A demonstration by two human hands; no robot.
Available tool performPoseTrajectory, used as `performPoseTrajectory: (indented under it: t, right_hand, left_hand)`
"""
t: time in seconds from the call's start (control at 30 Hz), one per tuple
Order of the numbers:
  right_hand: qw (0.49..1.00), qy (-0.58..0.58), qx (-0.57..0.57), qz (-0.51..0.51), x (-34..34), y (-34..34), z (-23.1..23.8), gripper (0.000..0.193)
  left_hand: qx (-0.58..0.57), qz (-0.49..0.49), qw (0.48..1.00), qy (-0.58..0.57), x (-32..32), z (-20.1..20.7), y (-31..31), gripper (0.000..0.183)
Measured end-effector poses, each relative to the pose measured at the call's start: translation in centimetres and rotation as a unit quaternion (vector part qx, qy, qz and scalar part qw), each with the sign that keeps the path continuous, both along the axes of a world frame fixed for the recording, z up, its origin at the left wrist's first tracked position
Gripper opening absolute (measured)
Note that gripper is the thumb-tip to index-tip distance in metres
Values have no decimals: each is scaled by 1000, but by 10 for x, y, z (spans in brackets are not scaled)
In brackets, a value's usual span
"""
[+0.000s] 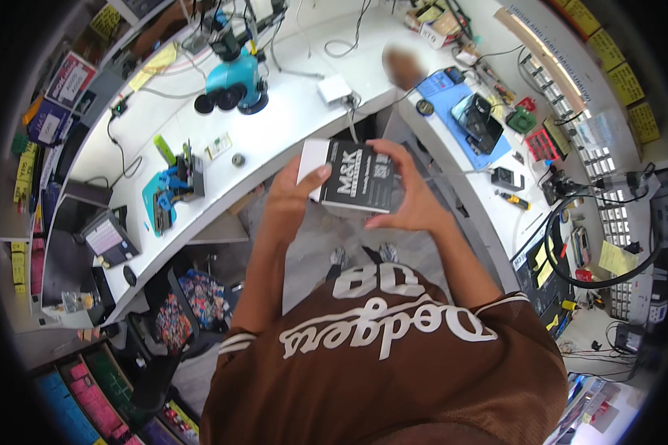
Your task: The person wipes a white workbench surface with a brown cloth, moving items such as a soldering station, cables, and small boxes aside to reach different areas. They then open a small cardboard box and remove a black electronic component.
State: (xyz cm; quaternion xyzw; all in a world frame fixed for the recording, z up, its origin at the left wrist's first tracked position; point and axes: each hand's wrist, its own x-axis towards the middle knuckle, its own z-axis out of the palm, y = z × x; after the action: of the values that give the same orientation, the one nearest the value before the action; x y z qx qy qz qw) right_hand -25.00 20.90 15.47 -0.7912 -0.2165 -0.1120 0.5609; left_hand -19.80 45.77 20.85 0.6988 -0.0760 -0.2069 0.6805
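A small black and white cardboard box (pixel 355 194) is held up in front of me, over the gap between the two benches. My left hand (pixel 291 194) grips its left end, the thumb lying across the white part of the top face. Around the right end curves my right hand (pixel 417 196), fingers at the far edge and thumb at the near corner. White print and a square code mark the black face. The underside of the box and most of my left fingers are hidden.
A curved white bench (pixel 289 122) carries a teal microscope (pixel 234 83), a white power box (pixel 335 90) and a blue tool holder (pixel 172 185). At right, a phone (pixel 476 122) lies on a blue mat (pixel 453 93) near a ring lamp (pixel 549 245). A chair (pixel 189 308) stands at lower left.
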Motion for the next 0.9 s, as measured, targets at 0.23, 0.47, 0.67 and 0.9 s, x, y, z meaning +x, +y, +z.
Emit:
performPoseTrajectory:
  t: [0.23, 0.47, 0.67, 0.9]
  right_hand:
    - [995, 80, -2, 63, 21, -2, 51, 64]
    - [995, 38, 95, 14, 30, 23, 42, 29]
    - [956, 166, 241, 4, 9, 45, 21, 34]
    - [970, 101, 204, 82, 4, 32, 38, 31]
  left_hand:
    - [127, -118, 978, -119, -6, 22, 4, 31]
    - [166, 63, 915, -362, 5, 0, 10, 34]
    - [40, 6, 953, -299, -8, -14, 12, 32]
    - [-148, -61, 979, -128, -21, 7, 6, 27]
